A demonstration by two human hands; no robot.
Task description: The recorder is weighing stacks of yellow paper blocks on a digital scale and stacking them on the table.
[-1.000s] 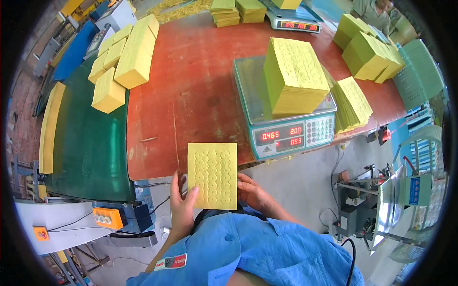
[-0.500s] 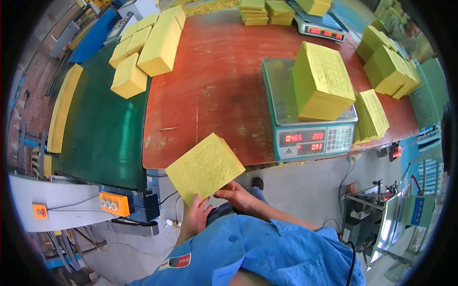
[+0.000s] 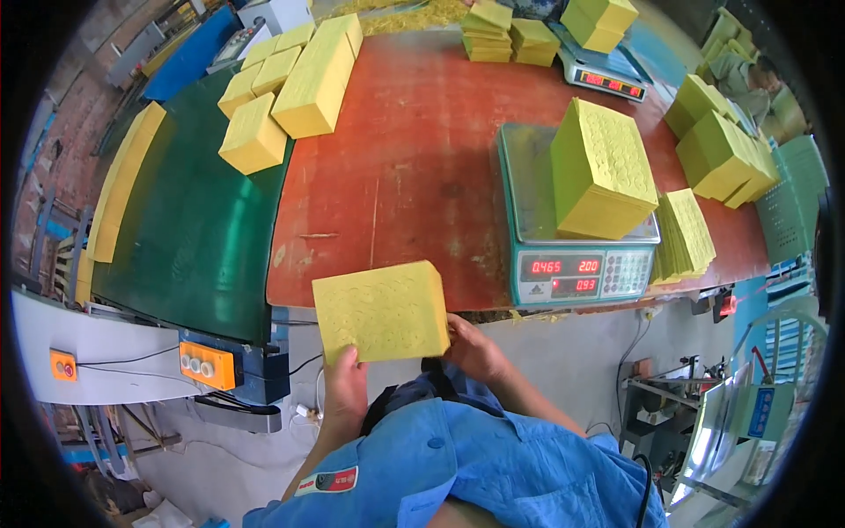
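Note:
A thick stack of yellow paper sheets (image 3: pixel 380 310), its top pressed with rows of curved marks, is held between my hands at the near edge of the red table. My left hand (image 3: pixel 347 387) grips its lower left corner, thumb on top and the other fingers hidden beneath. Around the lower right side curl the fingers of my right hand (image 3: pixel 475 350), partly out of sight behind the stack. To the right, a taller block of yellow paper (image 3: pixel 603 176) stands on the pan of a digital scale (image 3: pixel 576 271) with a lit red display.
Left of the red table (image 3: pixel 387 158) runs a green conveyor belt (image 3: pixel 167 238), with yellow paper blocks (image 3: pixel 312 88) along their join. A loose stack (image 3: pixel 685 236) leans beside the scale. A second scale (image 3: pixel 607 75) and more stacks stand farther back, near another person (image 3: pixel 746 84).
The held stack has turned clockwise, so its edges lie nearly level. My right hand has shifted from its lower edge to its right side. The whole view has shifted slightly.

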